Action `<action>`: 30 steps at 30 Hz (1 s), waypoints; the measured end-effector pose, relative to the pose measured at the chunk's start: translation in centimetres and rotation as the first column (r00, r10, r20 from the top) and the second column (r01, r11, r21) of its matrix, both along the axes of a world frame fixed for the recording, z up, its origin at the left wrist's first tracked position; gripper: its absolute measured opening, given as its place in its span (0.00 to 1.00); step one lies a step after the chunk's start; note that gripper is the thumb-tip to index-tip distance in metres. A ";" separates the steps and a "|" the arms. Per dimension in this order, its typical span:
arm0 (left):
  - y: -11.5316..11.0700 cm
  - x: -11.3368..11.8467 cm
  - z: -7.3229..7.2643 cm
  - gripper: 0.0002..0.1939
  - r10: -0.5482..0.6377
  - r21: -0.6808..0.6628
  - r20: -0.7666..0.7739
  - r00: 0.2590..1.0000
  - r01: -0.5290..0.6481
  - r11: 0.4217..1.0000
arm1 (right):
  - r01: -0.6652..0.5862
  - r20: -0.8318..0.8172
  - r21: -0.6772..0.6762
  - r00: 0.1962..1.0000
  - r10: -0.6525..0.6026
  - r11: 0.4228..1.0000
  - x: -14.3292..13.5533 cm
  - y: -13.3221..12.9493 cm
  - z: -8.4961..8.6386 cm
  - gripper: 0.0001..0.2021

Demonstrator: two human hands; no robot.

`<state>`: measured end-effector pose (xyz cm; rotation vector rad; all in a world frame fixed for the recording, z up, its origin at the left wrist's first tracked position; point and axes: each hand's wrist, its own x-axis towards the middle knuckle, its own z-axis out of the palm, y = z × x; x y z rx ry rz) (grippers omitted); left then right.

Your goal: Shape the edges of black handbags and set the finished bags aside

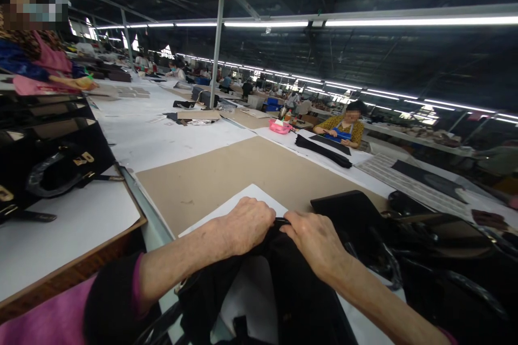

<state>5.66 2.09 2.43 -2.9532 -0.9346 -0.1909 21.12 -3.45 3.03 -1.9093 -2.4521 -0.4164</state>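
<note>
A black handbag (299, 302) stands in front of me at the table edge, with its dark opening and a pale grey patch showing below my hands. My left hand (253, 223) is closed in a fist on the bag's upper rim. Close to its right, my right hand (313, 237) pinches the same black rim between thumb and fingers. A short strip of the edge shows between the two hands. Under the far side of the bag lies a white sheet (253, 194). The fingertips of my left hand are hidden.
Black handbags with plastic-wrapped handles (437, 248) lie at the right, and more bags (68, 167) stand on a left-hand table. Brown board (226, 167) covers the table ahead. Black strips (324, 151) and a pink basket (280, 126) lie beyond. Co-workers sit or stand at right and left.
</note>
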 end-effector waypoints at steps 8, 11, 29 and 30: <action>-0.1 0.0 0.4 0.09 0.017 -0.036 0.025 1.000 -0.016 0.999 | -0.070 -0.081 -0.001 0.994 0.070 0.998 0.5 0.4 0.0 0.13; 0.0 0.2 0.6 0.08 0.001 -0.044 0.013 1.000 0.000 0.999 | -0.049 -0.095 -0.011 0.994 0.048 0.999 0.4 0.5 0.1 0.13; -1.0 -0.7 2.5 0.14 0.155 -0.313 0.031 0.987 -0.137 0.940 | -0.055 -0.472 -0.150 0.881 -0.022 0.987 2.0 0.2 1.2 0.14; -1.2 -1.2 2.4 0.17 0.171 -0.314 0.039 0.984 -0.150 0.937 | -0.032 -0.554 -0.172 0.830 -0.070 0.985 2.2 0.0 1.4 0.16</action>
